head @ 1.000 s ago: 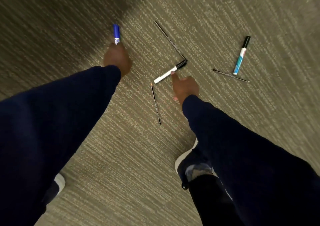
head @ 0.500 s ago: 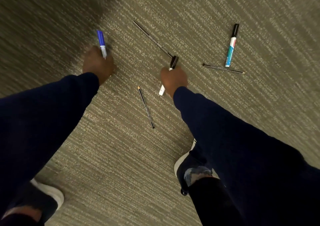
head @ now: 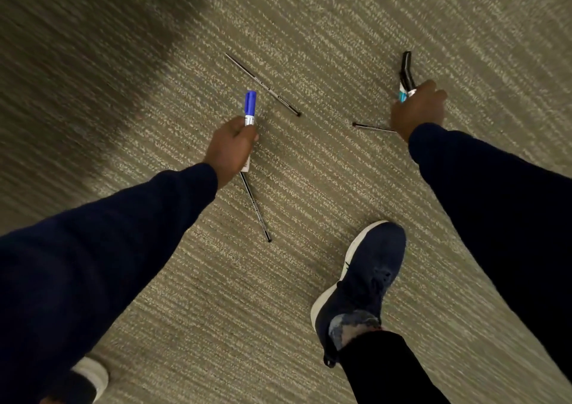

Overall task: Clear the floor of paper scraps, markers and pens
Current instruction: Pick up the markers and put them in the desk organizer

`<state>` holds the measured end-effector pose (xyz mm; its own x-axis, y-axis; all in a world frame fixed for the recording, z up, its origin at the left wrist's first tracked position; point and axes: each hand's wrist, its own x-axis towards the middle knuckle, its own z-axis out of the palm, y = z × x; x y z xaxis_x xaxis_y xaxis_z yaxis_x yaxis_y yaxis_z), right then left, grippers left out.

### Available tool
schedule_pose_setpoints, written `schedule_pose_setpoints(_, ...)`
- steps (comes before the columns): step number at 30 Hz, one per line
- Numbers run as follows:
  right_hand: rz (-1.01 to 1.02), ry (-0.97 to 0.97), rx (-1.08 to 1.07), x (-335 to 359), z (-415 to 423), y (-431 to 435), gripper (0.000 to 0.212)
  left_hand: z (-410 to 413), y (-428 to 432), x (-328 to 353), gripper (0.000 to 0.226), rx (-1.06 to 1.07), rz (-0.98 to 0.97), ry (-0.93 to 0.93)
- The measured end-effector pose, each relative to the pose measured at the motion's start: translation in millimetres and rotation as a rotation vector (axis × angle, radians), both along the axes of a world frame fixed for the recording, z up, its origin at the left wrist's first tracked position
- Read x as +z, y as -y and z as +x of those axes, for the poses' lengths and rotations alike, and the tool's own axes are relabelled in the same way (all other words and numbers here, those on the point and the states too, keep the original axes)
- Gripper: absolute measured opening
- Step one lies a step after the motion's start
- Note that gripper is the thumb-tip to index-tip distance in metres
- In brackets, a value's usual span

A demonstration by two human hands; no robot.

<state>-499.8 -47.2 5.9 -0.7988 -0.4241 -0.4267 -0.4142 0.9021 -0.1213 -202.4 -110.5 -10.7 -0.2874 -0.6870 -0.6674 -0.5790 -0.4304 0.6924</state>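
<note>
Where teal marker lay, right hand (head: 416,111) now grips apparently two markers (head: 406,75).

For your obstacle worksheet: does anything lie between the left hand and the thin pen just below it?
Nothing visible does. The left hand, closed on the blue-capped marker, sits right above the thin pen, with only bare carpet around it.

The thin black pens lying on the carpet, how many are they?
3: one thin black pen mid-floor, one below the left hand, one partly hidden behind the right hand.
</note>
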Motion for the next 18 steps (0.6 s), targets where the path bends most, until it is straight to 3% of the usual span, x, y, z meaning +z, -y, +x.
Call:
schedule_pose_setpoints(6, -0.078, 0.038, 0.151, 26, 20, 1, 0.04, 10, -1, 17, 0.016, 0.055, 0.064, -0.022)
schedule_pose_setpoints(8, -0.166, 0.222, 0.03, 44, 45, 8, 0.033, 19, 3, 31, 0.018, 0.098, 0.097, -0.037)
schedule_pose_setpoints(14, -0.419, 1.09, -0.534, 112, 163, 30, 0.022, 52, 25, 106, 0.022, 0.364, 0.297, -0.158)
schedule_pose_setpoints(18, -0.434, 1.312, -0.534, 183, 264, 56, 0.027, 101, 44, 180, 0.031, 0.505, 0.317, -0.244)
